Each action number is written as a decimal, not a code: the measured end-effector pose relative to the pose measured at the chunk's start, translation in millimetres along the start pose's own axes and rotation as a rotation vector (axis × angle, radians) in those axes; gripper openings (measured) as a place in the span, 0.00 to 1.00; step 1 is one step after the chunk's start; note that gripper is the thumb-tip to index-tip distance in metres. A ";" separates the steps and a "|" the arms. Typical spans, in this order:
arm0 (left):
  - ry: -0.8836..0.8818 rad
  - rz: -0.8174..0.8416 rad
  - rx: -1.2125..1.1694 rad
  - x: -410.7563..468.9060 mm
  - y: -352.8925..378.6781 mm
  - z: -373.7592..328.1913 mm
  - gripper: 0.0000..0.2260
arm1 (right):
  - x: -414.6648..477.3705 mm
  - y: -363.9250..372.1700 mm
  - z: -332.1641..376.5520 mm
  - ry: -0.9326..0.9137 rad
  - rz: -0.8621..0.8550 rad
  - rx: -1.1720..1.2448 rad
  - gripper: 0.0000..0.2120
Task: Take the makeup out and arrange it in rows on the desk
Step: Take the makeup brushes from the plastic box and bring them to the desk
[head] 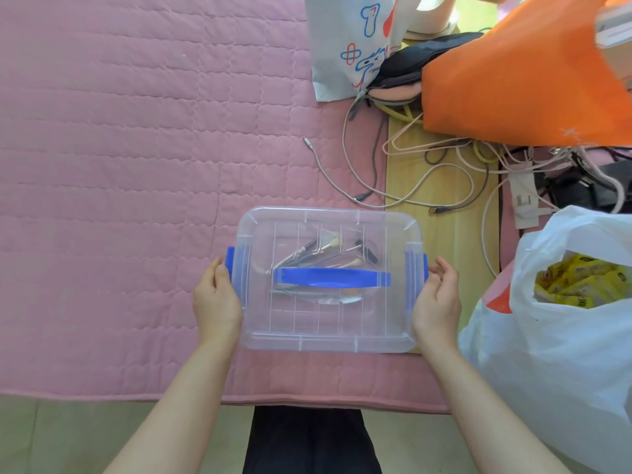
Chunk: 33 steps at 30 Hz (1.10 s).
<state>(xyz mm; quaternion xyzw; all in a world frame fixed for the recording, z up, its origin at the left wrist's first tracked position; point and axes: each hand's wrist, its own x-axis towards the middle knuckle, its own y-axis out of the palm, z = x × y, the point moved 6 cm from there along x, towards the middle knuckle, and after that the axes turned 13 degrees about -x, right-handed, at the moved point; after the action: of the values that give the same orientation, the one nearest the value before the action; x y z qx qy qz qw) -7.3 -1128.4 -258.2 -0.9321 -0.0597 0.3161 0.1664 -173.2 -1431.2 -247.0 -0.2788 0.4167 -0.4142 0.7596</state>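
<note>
A clear plastic box (328, 330) with a lid, a blue carry handle (331, 278) and blue side latches sits on the pink quilted cover. Through the lid I see several makeup brushes and pencils (328, 253) lying loose inside. My left hand (216, 299) rests against the box's left side by the left latch (230, 263), fingers only slightly bent. My right hand (437, 299) is at the right side by the right latch (425, 268), fingers loosely curled near it. The lid is on the box.
The pink quilted cover (119, 165) spreads wide to the left. A tangle of cables (427, 172) lies behind the box. An orange bag (519, 73), a printed white bag (349, 46) and a white plastic bag with yellow packets (564, 302) crowd the right side.
</note>
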 end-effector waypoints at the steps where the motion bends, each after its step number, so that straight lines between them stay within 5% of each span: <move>1: 0.077 -0.019 0.047 -4.1 -2.5 -6.5 0.16 | -2.4 -3.1 5.0 -0.037 -0.016 -0.013 0.19; 6: 0.638 0.166 0.354 -41.7 16.6 -45.9 0.21 | -27.4 -14.8 43.6 -0.429 -0.074 -0.246 0.27; 12: 0.947 0.339 0.610 -72.3 46.4 -53.2 0.21 | -67.2 10.0 77.7 -0.785 0.033 -0.529 0.24; 17: 0.947 0.482 0.664 -85.3 68.5 -44.7 0.20 | -72.9 22.6 80.3 -0.833 0.029 -0.669 0.23; 33: 0.923 0.498 0.554 -88.2 71.9 -76.0 0.16 | -70.0 5.9 102.2 -0.827 -0.004 -0.649 0.15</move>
<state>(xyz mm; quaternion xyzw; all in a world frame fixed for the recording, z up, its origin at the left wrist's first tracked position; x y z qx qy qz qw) -30.6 -1235.6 -176.4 -0.8811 0.3241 -0.0887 0.3329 -104.2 -1359.9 -172.5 -0.6407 0.1884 -0.1205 0.7345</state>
